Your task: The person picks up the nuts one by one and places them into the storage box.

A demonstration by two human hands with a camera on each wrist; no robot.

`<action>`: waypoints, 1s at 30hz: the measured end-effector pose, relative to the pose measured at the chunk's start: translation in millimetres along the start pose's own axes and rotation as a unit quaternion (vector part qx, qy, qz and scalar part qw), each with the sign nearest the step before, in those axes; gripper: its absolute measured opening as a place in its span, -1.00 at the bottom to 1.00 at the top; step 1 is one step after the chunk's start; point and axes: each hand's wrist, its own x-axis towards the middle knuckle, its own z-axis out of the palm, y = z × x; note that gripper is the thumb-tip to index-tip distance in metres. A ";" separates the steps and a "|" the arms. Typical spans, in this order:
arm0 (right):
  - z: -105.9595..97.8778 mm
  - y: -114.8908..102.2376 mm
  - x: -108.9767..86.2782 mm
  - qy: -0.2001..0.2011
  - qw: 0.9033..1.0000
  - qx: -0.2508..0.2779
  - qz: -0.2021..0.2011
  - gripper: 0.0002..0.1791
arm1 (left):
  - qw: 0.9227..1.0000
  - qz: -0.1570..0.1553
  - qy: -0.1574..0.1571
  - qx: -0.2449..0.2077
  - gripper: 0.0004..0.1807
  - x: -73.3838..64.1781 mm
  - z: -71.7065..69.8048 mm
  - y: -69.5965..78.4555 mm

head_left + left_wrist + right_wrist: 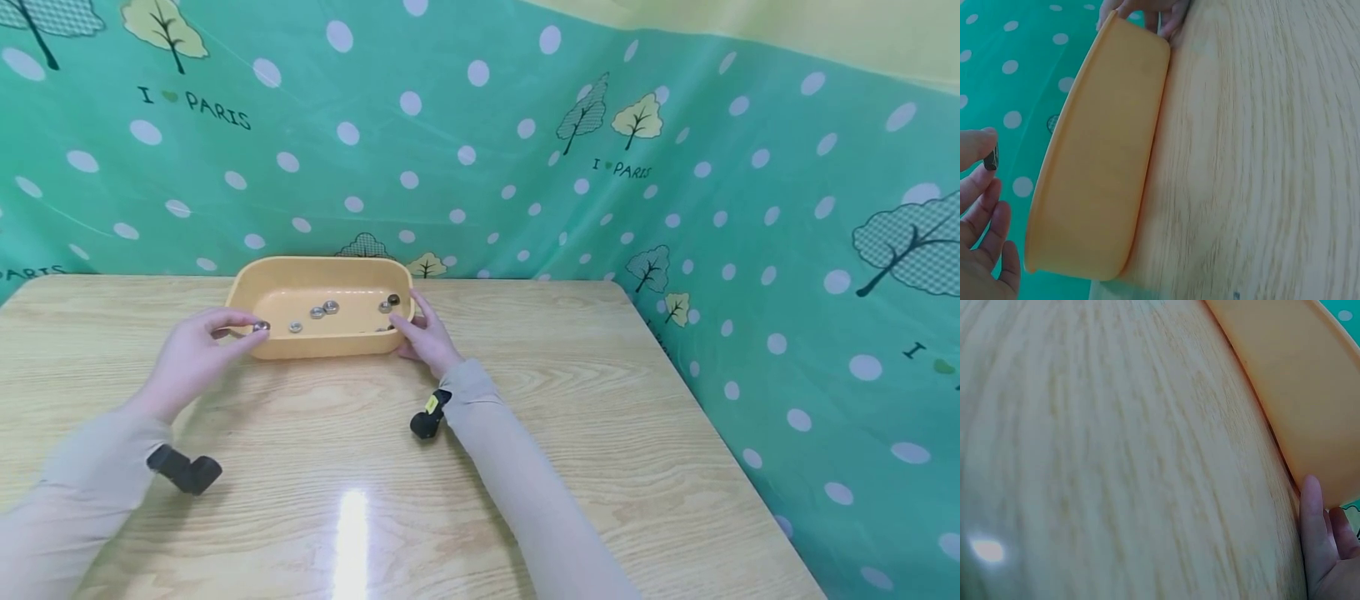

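My left hand (197,348) pinches a small metal nut (261,326) between thumb and fingertip, over the front left rim of a yellow-orange plastic bin (330,347). In the left wrist view, the same nut (991,157) shows edge-on and dark, with the other fingers loosely bent below it. My right hand (429,335) grips the bin's right end, its thumb over the rim at the front corner. Inside lie several loose nuts: one silver nut (296,327) sits at front left, a pair near the middle, others at the right, partly hidden by the front wall.
The bin stands at the back of a wood-grain table (540,417), close to a green polka-dot curtain (480,150) that also runs along the right side. Each wrist wears a small black camera, such as the left one (183,469).
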 end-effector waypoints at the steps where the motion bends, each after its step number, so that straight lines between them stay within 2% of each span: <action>1: 0.1 0.4 0.5 0.000 1.000 0.000 0.000 -0.24 | 1.000 -0.001 0.001 -0.002 -0.50 1.1 1.0 1.3; 6: 0.2 1.5 2.5 0.001 1.000 -0.004 -0.002 -0.24 | 1.000 0.008 0.007 -0.002 -0.52 8.4 6.6 9.6; 10: -0.1 1.1 2.7 0.003 1.000 -0.006 -0.002 -0.24 | 1.000 0.018 -0.002 -0.016 -0.55 16.0 12.9 15.1; 19: -0.6 1.0 1.5 0.006 1.000 -0.011 -0.002 -0.23 | 0.998 0.044 0.000 -0.038 -0.61 30.5 27.6 21.4; 30: 0.9 1.5 0.4 0.008 1.000 -0.012 -0.003 -0.24 | 0.998 0.048 -0.011 -0.032 -0.64 41.3 38.6 25.2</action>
